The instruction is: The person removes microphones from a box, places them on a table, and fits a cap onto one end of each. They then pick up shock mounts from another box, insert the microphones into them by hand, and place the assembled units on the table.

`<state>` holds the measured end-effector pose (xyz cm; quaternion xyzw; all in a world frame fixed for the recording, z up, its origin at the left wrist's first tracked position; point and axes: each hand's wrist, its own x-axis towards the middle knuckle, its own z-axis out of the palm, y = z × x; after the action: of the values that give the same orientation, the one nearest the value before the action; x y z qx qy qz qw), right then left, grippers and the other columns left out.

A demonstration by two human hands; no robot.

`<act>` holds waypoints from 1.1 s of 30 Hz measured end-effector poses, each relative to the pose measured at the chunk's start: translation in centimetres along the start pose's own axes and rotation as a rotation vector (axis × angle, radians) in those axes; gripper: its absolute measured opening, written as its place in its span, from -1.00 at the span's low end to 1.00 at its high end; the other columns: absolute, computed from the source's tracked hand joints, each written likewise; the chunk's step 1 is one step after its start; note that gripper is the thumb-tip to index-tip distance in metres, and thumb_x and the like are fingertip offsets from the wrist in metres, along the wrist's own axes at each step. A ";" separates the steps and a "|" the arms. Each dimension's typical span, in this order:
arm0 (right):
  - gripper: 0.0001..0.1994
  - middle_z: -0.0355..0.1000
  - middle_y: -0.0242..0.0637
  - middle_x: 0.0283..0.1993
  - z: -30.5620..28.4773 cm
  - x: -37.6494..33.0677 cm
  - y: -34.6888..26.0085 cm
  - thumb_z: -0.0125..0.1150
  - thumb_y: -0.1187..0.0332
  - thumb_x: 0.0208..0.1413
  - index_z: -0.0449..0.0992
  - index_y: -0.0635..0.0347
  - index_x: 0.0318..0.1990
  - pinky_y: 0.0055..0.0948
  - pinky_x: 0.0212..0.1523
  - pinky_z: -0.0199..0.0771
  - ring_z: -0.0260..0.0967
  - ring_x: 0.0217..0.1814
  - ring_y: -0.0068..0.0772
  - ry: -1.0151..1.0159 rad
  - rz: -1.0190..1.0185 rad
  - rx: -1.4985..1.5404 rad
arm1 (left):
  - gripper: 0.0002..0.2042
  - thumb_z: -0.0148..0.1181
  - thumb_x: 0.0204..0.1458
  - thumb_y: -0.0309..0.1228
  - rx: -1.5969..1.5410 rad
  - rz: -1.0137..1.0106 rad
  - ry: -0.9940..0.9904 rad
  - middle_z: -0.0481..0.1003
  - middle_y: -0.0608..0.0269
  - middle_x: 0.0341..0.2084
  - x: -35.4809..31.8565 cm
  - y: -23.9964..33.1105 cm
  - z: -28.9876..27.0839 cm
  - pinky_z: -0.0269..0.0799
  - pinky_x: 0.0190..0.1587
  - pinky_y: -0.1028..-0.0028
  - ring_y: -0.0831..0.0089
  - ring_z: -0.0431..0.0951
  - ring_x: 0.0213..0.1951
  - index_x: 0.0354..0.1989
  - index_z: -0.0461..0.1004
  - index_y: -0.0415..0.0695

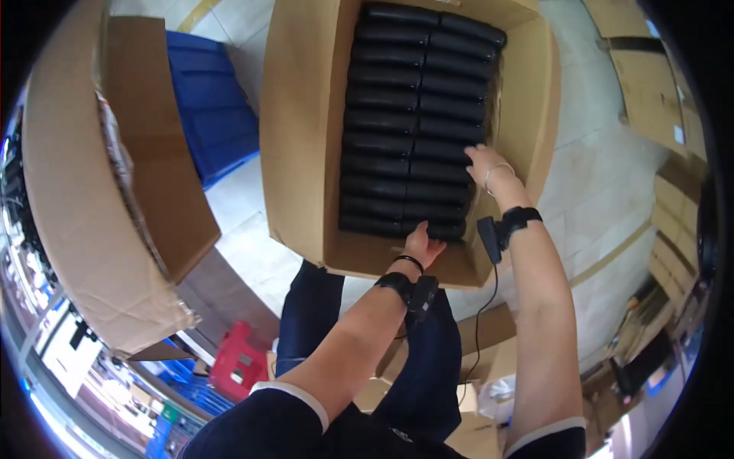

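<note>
At far left, a brown carton (61, 168) is standing beside a blue panel (210, 107). Right of these, the box (294, 130) is holding black cylinders (378, 122) in two columns, each long axis running crosswise, roughly left to right. The left hand (423, 246) is sitting at the near end, just right of the seam between columns (its thumb is pointing toward the cylinders); thumb and fingers are standing apart, pinching nothing visible. The right hand (486, 164) is bending over the right column's outer ends; whether it is gripping cannot be told. The nearest row is lying closer to the left hand, while the cylinders at the right hand are extending leftward from it.
</note>
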<state>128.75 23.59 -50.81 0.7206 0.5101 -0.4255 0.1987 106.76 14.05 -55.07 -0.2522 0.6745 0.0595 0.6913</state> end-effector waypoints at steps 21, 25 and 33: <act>-0.42 0.24 -0.15 0.12 3.0 8.4 3.6 0.31 0.39 -0.12 0.26 0.19 0.11 -0.18 0.19 0.12 0.17 0.19 -0.08 0.500 -0.382 -0.068 | -0.35 0.40 -0.14 -0.33 -0.368 0.351 -0.208 0.31 0.40 -0.02 3.1 -4.6 1.0 0.22 0.03 0.31 0.38 0.30 0.01 0.10 0.13 0.15; -0.23 0.21 -0.14 0.18 1.2 9.8 2.1 0.48 0.45 -0.40 0.23 0.09 0.10 -0.28 0.26 0.12 0.15 0.25 -0.14 -0.212 -0.478 0.381 | -0.31 0.41 -0.14 -0.37 -0.458 0.386 -0.018 0.27 0.39 0.04 5.2 -2.9 1.4 0.18 0.09 0.28 0.39 0.29 0.06 0.12 0.08 0.16; 0.23 0.01 0.05 0.34 2.6 10.4 0.9 0.56 0.23 -0.51 -0.21 0.21 0.36 -0.37 0.35 -0.06 -0.05 0.39 -0.08 -0.494 -0.238 0.243 | -0.10 0.42 -0.17 -0.28 -0.270 0.362 -0.227 0.14 0.17 0.17 4.5 -2.7 1.2 -0.01 0.26 0.30 0.28 0.12 0.21 0.27 -0.13 0.05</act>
<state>129.67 27.21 -60.88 0.5490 0.4726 -0.6661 0.1779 109.32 11.09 -58.69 -0.2093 0.6128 0.2997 0.7006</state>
